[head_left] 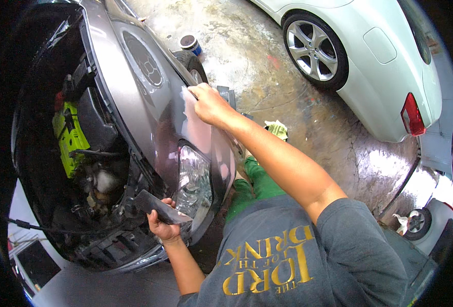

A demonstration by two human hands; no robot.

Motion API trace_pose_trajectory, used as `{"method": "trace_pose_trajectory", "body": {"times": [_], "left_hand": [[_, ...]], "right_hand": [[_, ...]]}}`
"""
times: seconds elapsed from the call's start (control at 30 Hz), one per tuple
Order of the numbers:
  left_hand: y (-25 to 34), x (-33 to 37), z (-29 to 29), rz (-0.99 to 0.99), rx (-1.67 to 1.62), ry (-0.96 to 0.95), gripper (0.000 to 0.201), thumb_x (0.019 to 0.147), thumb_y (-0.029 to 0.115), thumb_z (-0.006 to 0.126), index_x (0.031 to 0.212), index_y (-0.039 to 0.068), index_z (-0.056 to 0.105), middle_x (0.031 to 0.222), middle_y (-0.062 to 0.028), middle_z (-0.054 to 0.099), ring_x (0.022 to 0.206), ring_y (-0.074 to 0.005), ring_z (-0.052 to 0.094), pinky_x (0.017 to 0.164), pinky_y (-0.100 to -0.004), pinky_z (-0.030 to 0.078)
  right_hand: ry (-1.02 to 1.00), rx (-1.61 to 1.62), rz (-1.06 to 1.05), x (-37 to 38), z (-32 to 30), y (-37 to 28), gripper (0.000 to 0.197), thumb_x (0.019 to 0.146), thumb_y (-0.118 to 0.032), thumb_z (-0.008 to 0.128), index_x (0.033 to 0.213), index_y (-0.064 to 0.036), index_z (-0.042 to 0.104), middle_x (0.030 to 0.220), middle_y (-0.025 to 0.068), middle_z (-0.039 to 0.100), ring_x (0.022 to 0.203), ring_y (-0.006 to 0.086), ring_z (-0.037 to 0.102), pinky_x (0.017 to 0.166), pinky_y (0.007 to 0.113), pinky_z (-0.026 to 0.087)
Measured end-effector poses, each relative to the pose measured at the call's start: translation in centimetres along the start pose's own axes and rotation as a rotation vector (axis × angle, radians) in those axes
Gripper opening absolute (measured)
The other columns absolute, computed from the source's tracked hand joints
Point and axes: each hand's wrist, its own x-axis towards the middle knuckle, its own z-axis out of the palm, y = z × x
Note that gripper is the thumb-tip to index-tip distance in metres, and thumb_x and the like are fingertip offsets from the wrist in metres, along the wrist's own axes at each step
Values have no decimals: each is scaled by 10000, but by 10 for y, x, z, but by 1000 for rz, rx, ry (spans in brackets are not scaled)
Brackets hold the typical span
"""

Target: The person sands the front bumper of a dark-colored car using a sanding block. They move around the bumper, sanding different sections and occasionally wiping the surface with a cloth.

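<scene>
The right hand (212, 105), the nearer of the two, lies at the upper edge of a pale pink filler patch (198, 130) on the front fender (167, 110); contact cannot be told. Its fingers are pinched together on what appears to be a thin spreader (192, 95), largely hidden. From these fingertips the patch extends toward 6 o'clock, its long axis running roughly 12 to 6, with the headlight (193, 179) below. The left hand (165, 227), at 7 o'clock from the patch, clamps a flat dark plate (161, 209), angled from 10 to 4 o'clock.
</scene>
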Motion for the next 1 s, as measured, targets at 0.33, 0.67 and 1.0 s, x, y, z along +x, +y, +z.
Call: {"method": "trace_pose_trajectory", "body": {"times": [0.33,0.67,1.0], "left_hand": [[3,0,7,-5,22,19,485,887,301,632,1256,-7,567,1034,-227,701,967,-329,694,909,-453,560],[8,4,12,-24,61,-66,455,911,299,641,1245,-6,589,1063,-212,706,993,-320,691,936,-456,557],[12,6,11,-40,86,-98,426,947,323,620,1204,-16,623,1081,-211,706,994,-311,693,944,-447,557]], "right_hand": [[-106,-84,104,31,14,-7,343,919,-56,481,1215,-14,650,1308,271,590,1209,477,557,1023,550,461],[34,-98,-102,-33,32,-27,510,815,54,526,1319,30,599,1266,246,591,1206,435,553,1067,480,448],[-20,-1,-116,-117,27,-65,657,752,106,571,1400,9,522,1305,218,566,1227,425,530,1062,478,430]]}}
